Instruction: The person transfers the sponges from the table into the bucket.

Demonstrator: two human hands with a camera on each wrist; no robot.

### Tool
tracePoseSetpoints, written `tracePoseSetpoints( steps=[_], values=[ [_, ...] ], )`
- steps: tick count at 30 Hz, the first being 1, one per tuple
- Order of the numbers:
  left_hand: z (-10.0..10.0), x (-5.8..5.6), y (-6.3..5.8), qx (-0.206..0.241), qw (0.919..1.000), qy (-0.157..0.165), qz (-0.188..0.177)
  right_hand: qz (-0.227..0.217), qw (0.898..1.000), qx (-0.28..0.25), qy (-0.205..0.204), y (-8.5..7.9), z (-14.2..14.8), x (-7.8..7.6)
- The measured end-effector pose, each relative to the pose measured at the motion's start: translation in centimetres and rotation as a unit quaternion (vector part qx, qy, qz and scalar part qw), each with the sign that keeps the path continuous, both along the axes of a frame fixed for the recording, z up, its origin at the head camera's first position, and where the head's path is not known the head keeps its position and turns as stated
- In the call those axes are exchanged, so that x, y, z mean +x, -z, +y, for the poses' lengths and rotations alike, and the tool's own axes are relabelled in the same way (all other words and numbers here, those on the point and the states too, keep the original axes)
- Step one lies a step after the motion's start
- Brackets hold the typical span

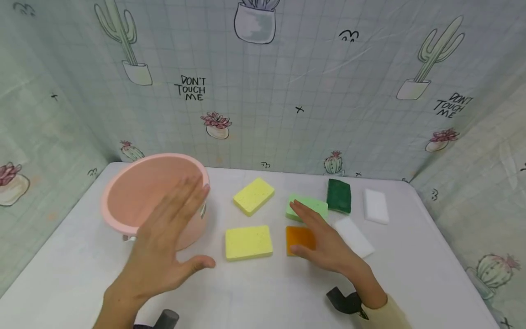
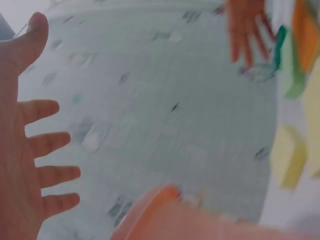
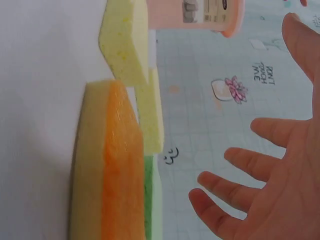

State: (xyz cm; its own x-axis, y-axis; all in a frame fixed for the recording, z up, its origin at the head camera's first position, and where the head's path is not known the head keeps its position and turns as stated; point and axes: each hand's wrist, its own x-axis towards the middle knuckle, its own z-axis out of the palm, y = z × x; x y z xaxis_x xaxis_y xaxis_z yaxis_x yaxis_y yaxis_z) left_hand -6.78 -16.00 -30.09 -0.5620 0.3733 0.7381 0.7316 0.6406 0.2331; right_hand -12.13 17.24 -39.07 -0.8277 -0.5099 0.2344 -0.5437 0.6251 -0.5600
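My left hand [image 1: 162, 246] is held up with straight fingers, overlapping the pink bucket [image 1: 113, 196] in the head view, and nothing is in it. My right hand [image 1: 324, 242] is likewise raised, its fingers extended and spread in the right wrist view. It partly hides an orange-topped sponge [image 1: 297, 235] and a light green sponge [image 1: 314, 205]. Between the hands lie two yellow sponges, the nearer one [image 1: 248, 243] flat and the farther one [image 1: 254, 196] turned at an angle. In the right wrist view the orange sponge [image 3: 120, 170] shows a pale yellow lower layer.
A dark green scouring pad [image 1: 339, 196] lies behind the light green sponge. Two white sponges, one near the right hand [image 1: 354, 237] and one farther right [image 1: 376, 206], rest on the white table [image 1: 246, 297]. A cactus-print curtain [image 1: 263, 91] stands behind the table.
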Motion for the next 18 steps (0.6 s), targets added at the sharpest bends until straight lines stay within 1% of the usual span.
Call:
tracePoseSetpoints(
  steps=[2,3,5,7,8,11,14,15,16,18],
  values=[
    [-1.5,-0.1,-0.4,0.029,0.9993,-0.017,0.016,-0.006,1.0,0.0,0.0,0.1,-0.6,-0.1],
    [-2.4,-0.2,-0.5,0.042,0.9987,-0.025,0.018,-0.01,1.0,0.0,0.001,0.3,-0.9,-0.2],
    [-3.9,-0.7,-0.1,0.062,0.997,-0.045,0.015,-0.02,1.0,-0.006,0.001,0.4,-1.4,-0.3],
    [-5.4,-1.3,0.4,0.084,0.9947,-0.057,0.012,-0.035,0.999,-0.013,0.0,0.6,-2.0,-0.5],
    [-6.2,-1.6,0.6,0.094,0.9936,-0.062,0.012,-0.042,0.999,-0.017,-0.003,0.7,-2.3,-0.5],
    [-8.2,-2.5,1.6,0.113,0.9891,-0.092,0.016,-0.06,0.998,-0.029,-0.005,1.1,-3.3,-0.8],
    [-10.0,-3.2,2.8,0.122,0.9827,-0.139,0.011,-0.068,0.996,-0.051,-0.005,1.8,-4.2,-1.1],
    [-10.6,-3.5,3.3,0.126,0.9799,-0.154,0.005,-0.066,0.996,-0.058,-0.006,2.1,-4.4,-1.2],
    [-11.0,-3.7,3.8,0.136,0.9773,-0.162,-0.003,-0.063,0.996,-0.064,-0.008,2.4,-4.6,-1.3],
    [-11.8,-4.0,4.7,0.172,0.9704,-0.165,-0.039,-0.055,0.996,-0.074,-0.019,3.1,-4.9,-1.5]
  ],
)
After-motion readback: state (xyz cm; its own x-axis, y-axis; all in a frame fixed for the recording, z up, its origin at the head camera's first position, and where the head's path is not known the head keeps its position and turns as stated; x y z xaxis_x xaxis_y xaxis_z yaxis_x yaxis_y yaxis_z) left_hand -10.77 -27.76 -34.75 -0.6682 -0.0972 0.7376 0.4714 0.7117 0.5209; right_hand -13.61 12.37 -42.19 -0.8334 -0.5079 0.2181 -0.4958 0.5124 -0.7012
